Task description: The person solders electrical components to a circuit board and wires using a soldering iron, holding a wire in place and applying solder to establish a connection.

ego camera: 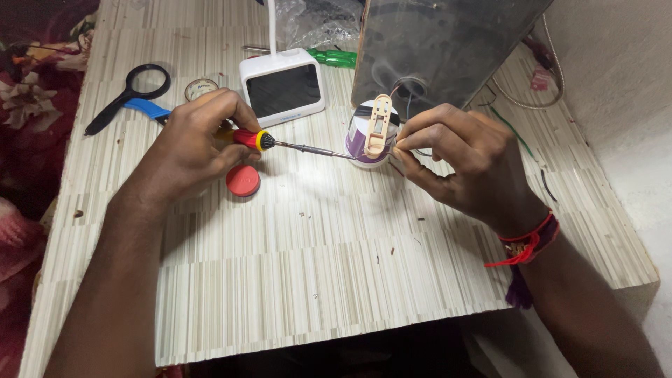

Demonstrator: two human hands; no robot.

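Observation:
My left hand [192, 143] grips a soldering iron [294, 145] with a red and yellow handle, its metal tip pointing right toward a small beige circuit strip [378, 124]. The strip leans upright against a white and purple round spool [364, 136]. My right hand [458, 161] pinches a thin wire at the strip's right side, fingers closed. A red thread band circles my right wrist.
A red round cap [243, 181] lies below my left hand. A white lamp base with dark screen [283, 87], a black magnifier [133, 87], a small round tin [201, 88], a green-handled tool [332, 57] and a grey metal box [441, 49] stand behind.

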